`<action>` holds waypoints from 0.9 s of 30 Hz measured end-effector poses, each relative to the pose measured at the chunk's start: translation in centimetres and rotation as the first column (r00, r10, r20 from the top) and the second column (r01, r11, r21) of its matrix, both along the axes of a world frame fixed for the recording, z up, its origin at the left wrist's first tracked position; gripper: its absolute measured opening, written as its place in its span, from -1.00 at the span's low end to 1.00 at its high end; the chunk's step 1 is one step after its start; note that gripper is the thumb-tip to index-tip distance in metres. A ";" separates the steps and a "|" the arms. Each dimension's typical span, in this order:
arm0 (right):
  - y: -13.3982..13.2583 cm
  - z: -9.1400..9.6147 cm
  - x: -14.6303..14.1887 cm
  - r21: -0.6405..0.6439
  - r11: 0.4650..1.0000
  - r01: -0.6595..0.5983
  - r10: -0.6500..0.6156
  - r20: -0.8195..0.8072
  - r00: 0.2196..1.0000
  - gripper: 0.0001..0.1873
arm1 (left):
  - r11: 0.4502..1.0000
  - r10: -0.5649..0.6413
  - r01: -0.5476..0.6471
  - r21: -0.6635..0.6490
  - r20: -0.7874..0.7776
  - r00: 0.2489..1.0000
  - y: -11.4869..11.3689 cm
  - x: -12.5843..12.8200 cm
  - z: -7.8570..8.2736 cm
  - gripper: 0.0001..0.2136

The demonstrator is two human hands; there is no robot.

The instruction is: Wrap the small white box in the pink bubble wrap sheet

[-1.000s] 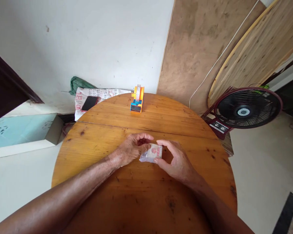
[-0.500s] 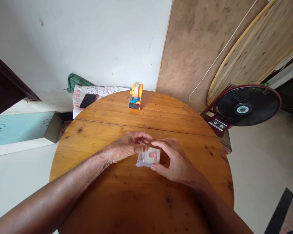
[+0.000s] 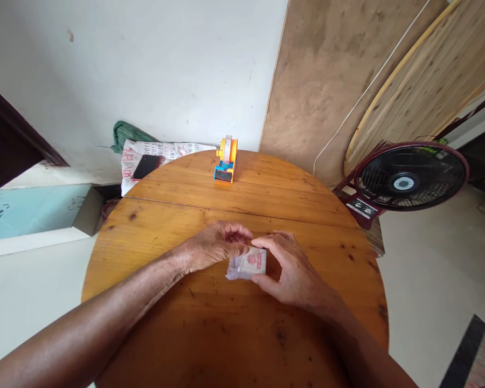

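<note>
A small pale box with red print, loosely wrapped in clear plastic, is between my two hands over the middle of the round wooden table. The thumb of my left hand lies on its upper left edge, the other fingers curled behind. My right hand curves round the right end, thumb at the lower corner and fingertip at the upper one. The loose plastic bunches at the left end. Whether the box rests on the wood cannot be told.
An orange and blue tape dispenser stands at the table's far edge. Beyond the far left edge, a black phone lies on a white printed sack. To the right is a dark red fan; a wall rises behind the table.
Both hands and the box keep nearly the same pose. The whole view has shifted very slightly, and the left thumb still touches the box.
</note>
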State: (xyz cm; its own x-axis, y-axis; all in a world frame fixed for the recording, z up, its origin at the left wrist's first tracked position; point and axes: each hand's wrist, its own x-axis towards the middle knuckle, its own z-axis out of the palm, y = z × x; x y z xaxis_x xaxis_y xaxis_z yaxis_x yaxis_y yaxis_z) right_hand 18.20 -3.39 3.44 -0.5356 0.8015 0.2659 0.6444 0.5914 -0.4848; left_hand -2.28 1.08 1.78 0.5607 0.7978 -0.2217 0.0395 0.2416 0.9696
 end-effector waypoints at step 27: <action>0.4 0.2 1.6 0.139 0.949 0.282 -0.231 -0.296 0.927 -0.79 | 0.887 0.459 -0.461 0.038 0.048 0.887 1.2 0.2 -0.1 -0.81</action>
